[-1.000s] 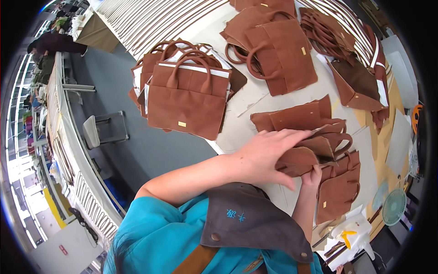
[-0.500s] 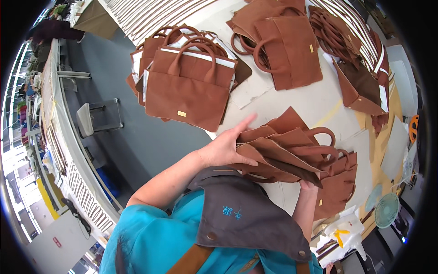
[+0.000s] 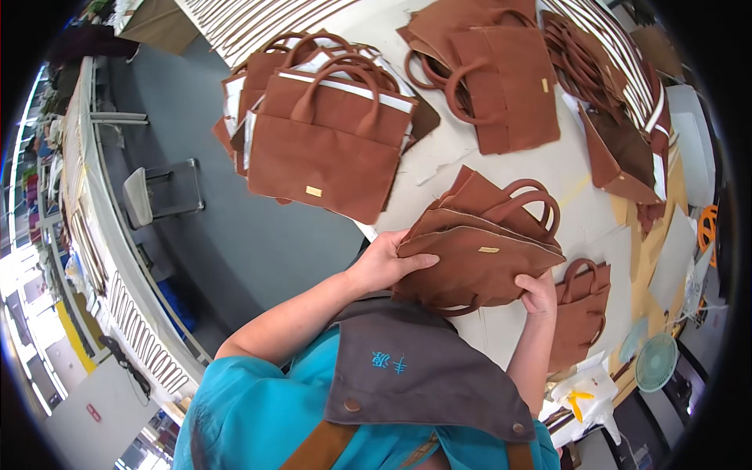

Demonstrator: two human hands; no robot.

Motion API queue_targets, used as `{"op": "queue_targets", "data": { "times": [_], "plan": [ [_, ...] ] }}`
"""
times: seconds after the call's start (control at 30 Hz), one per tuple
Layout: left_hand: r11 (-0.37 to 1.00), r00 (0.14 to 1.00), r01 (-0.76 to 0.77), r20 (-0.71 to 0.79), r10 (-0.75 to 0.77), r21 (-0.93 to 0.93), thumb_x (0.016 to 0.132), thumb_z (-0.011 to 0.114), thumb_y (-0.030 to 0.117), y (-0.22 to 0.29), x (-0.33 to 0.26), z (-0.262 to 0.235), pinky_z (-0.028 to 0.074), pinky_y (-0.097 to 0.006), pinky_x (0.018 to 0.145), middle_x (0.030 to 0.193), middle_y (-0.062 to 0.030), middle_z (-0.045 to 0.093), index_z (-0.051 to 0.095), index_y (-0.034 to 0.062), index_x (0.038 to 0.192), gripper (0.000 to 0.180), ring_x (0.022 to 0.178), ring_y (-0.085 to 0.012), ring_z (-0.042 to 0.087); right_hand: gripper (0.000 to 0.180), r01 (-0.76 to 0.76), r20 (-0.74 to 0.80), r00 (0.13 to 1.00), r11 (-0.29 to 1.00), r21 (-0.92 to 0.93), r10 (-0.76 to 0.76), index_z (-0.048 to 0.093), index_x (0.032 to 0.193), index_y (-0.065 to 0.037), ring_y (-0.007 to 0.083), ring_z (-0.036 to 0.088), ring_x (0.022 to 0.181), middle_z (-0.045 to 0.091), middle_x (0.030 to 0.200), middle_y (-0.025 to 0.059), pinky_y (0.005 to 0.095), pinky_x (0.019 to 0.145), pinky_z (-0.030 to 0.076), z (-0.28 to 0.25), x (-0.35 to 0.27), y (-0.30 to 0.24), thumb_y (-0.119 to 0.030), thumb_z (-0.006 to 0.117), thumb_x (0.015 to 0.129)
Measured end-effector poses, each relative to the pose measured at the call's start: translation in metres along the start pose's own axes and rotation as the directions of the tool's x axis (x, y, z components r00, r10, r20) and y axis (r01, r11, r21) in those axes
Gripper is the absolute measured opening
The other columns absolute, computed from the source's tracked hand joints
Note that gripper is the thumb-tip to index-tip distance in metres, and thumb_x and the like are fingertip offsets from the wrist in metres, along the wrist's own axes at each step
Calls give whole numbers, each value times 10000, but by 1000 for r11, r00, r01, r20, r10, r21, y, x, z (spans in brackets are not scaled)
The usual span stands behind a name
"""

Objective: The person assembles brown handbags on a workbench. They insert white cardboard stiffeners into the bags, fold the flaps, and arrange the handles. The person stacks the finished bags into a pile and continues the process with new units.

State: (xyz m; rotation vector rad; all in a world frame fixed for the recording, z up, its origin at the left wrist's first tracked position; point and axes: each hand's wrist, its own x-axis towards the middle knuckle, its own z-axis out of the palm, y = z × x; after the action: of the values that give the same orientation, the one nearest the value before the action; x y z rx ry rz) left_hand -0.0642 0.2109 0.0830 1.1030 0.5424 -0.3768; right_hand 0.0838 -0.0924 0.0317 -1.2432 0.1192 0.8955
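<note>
A bundle of several flat brown handbags [image 3: 482, 254] with loop handles and a small gold tag is lifted just off the white table [image 3: 583, 192], close to my chest. My left hand [image 3: 384, 262] grips the bundle's left edge, thumb on top. On the bundle's lower right corner my right hand [image 3: 539, 294] is closed around it. One more brown bag [image 3: 581, 313] lies flat on the table just right of my right hand.
A stack of brown bags with white lining [image 3: 329, 129] overhangs the table's left edge. More brown bags [image 3: 501, 74] and darker ones [image 3: 619, 125] lie farther back. A small green fan [image 3: 656, 362] stands at the right. A grey stool [image 3: 160, 192] sits on the floor at left.
My left hand first pressed flat on the loose bags on the table. Both hands then gathered them into one bundle and lifted it toward my chest.
</note>
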Motion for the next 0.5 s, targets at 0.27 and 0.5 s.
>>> {"op": "queue_targets", "data": {
  "times": [0.27,0.5],
  "plan": [
    [971,979,-205,22,204,120,901,713,196,27,3,-28,491,-317,960,1201,-90,661,530,53,1363,518,1088,-159,606,755,65,-106,992,997,-47,-70,558,1273,8,255,594,1149,632,1222,99,381,993,478,18,11,-6,-46,883,593],
    [470,449,-54,-399,800,881,762,820,207,69,4,-148,404,-382,1070,1390,-149,466,453,47,1398,752,1323,-294,440,692,124,-87,989,991,51,-119,595,1232,14,276,627,1096,662,1179,126,385,970,489,-26,3,-7,-38,867,597]
  ]
}}
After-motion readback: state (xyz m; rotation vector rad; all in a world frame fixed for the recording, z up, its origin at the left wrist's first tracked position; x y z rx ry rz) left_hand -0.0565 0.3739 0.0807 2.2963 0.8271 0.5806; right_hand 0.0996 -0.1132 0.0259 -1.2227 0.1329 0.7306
